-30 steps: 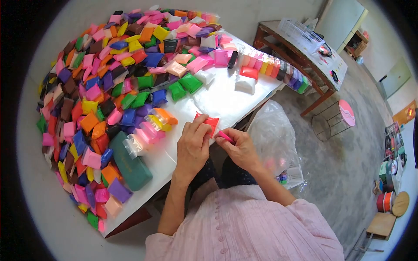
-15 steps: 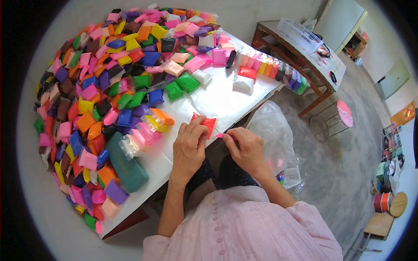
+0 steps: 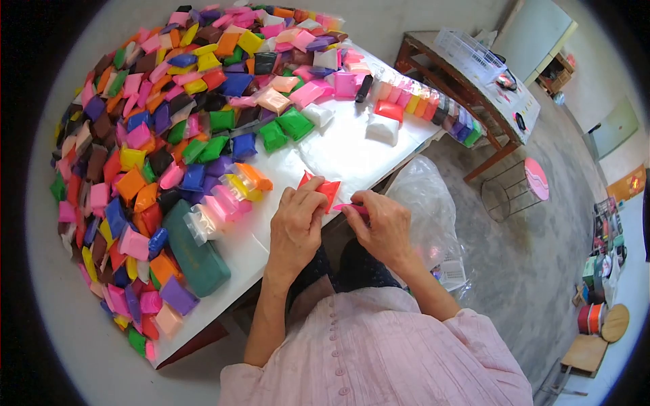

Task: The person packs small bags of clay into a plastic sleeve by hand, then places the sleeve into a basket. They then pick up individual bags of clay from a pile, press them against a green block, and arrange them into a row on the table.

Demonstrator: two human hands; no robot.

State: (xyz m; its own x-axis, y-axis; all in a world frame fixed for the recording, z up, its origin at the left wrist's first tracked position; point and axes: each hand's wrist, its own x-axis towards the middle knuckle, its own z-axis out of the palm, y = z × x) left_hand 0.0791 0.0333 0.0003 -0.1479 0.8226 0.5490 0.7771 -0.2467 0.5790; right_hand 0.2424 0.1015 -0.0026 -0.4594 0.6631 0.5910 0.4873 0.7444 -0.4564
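My left hand [image 3: 296, 223] has its fingers curled over the near side of a small red packet [image 3: 330, 191] at the front edge of the white table. Between the thumb and fingers of my right hand [image 3: 384, 229] is a slim bright pink piece [image 3: 347, 207], its pointed end directed at the red packet's lower corner. What kind of thing the pink piece is, I cannot tell. To the left of my left hand lies a row of clear-wrapped packets [image 3: 229, 203] in pink, yellow and orange, beside a dark green case [image 3: 196, 250].
A large heap of colourful packets [image 3: 156, 135] covers the table's left and back. A white packet [image 3: 382, 128], a black object [image 3: 364, 88] and a long multicoloured row [image 3: 426, 105] lie toward the far right. A clear plastic bag [image 3: 423, 203] hangs by the table edge; a pink-topped stool [image 3: 536, 180] stands beyond.
My right hand has shifted slightly, and more of the pink piece shows between its fingers. The left hand stays on the red packet.
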